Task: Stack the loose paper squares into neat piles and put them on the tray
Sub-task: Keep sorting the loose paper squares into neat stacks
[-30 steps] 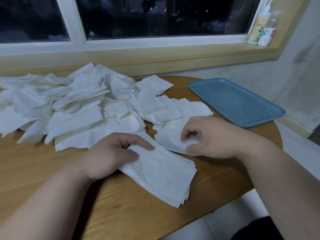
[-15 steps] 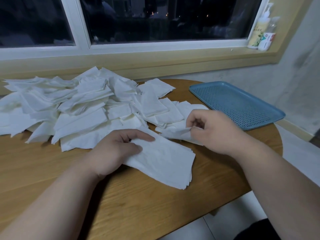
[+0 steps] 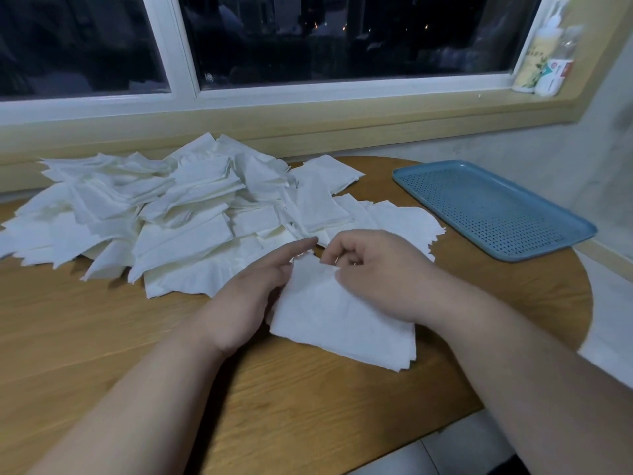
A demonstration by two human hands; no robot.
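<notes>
A small pile of white paper squares [image 3: 342,323] lies on the wooden table in front of me. My left hand [image 3: 253,296] rests against the pile's left edge with its fingers straight. My right hand [image 3: 373,272] lies over the pile's far right part, fingers curled, and pinches the far corner of the top paper square [image 3: 308,279]. Behind the hands a big loose heap of paper squares [image 3: 178,214] spreads over the table's left and middle. The blue perforated tray [image 3: 486,210] sits at the far right of the table with nothing on it.
The round wooden table [image 3: 102,337] ends close to the pile on the right and front, with pale floor [image 3: 609,320] beyond. Two bottles [image 3: 541,60] stand on the window sill at the top right. The window frame runs just behind the heap.
My right hand lifted a paper square from the loose ones and brought it left onto the pile. My left hand straightened its fingers along the pile's left edge.
</notes>
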